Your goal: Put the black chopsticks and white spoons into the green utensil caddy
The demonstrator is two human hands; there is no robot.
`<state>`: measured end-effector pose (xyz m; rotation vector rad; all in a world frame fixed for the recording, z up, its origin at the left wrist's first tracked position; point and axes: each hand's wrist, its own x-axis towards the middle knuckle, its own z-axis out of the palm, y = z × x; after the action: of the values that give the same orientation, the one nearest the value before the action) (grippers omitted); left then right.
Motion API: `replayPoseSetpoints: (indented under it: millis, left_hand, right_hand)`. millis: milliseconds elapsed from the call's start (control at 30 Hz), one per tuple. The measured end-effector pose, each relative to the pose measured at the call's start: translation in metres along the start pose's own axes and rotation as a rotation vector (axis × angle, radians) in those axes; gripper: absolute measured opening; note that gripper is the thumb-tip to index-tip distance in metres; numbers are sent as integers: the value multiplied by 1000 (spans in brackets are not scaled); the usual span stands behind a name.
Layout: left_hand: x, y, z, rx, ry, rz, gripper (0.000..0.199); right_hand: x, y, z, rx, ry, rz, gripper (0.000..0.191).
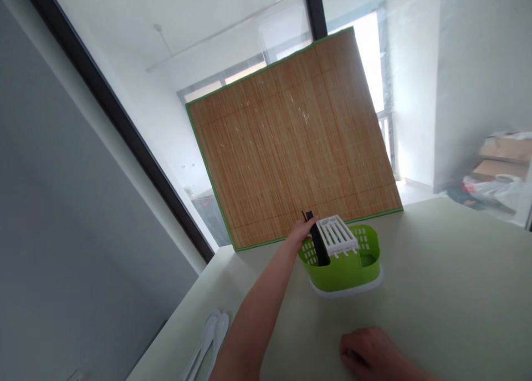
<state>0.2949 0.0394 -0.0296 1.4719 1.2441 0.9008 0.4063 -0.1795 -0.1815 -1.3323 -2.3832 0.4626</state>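
At left, several white spoons (210,336) lie on the pale green tabletop (440,292), their bowls overlapping and their handles running off toward the bottom of the view. Behind, a tan bamboo mat (291,142) edged in green stands propped before the glass (233,37), with glossy glints across its fine slats.

My left hand (302,230) reaches to the caddy, its fingers (311,221) pinched around a bundle of slim black sticks (319,245). The sticks are straight and dark; they lean up and to the left, their lower ends inside the left part of the caddy.

The caddy (343,275) sits on the tabletop just in front of the mat, a bright green, round-cornered tub with rows of small openings in its walls, a stepped front rim and a white base (347,292). A white slotted rack (336,234), small hooks along its front edge, sits tilted at its top middle.

Nearer me, my right hand (372,349) rests on the tabletop, apart from the caddy, fingers (353,356) curled inward. At far right, cardboard boxes (505,151) are piled beyond the tabletop.
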Motion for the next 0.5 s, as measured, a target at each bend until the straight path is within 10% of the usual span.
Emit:
replayPoseSetpoints:
  millis: [500]
  left_hand:
    - [-8,5,3,-174,374,256,34]
  right_hand:
    - [-2,1,1,8,33,-22,16]
